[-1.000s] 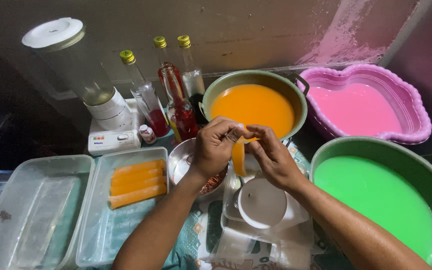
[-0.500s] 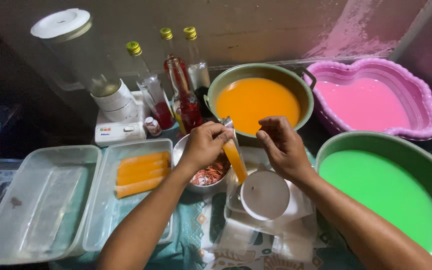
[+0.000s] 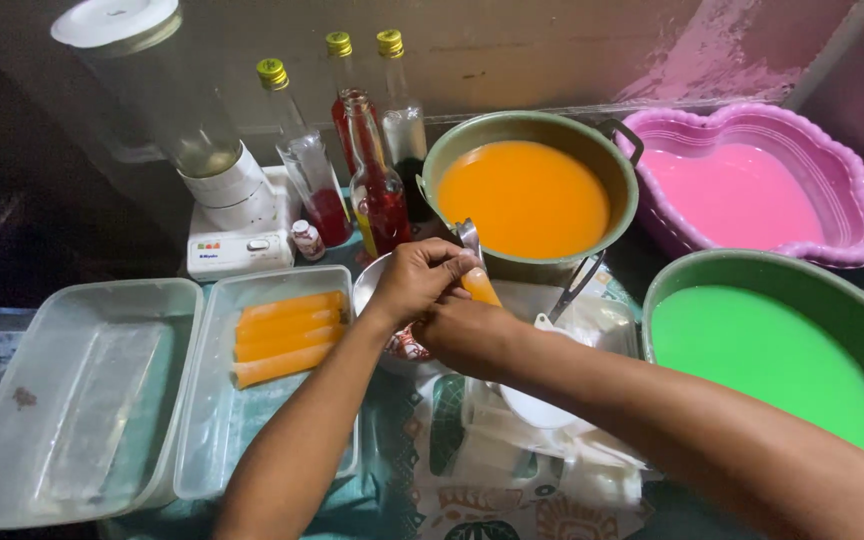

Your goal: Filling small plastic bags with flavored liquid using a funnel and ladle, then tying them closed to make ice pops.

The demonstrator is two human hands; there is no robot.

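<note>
Left hand (image 3: 420, 280) fingers pinch the top of the orange-filled tube bag (image 3: 479, 286), long axis tilted, top toward the orange pot (image 3: 529, 195) (lower end hidden), right hand (image 3: 467, 335) closed under it.

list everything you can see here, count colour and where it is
filled tube: 1, orange, held in both hands at centre
finished tubes: about 4, orange, in the right clear tray
clear trays: 2, side by side at left, the far left one holds only a clear insert
pot: 1, green, orange liquid, top centre
heart basin: 1, pink, pink liquid, top right
round basin: 1, green, green liquid, right
bottles: about 4, yellow caps, some red inside, behind the trays
blender: 1, white base, clear jar, top left
left hand: 1, gripping the tube's top
right hand: 1, under the tube
</note>
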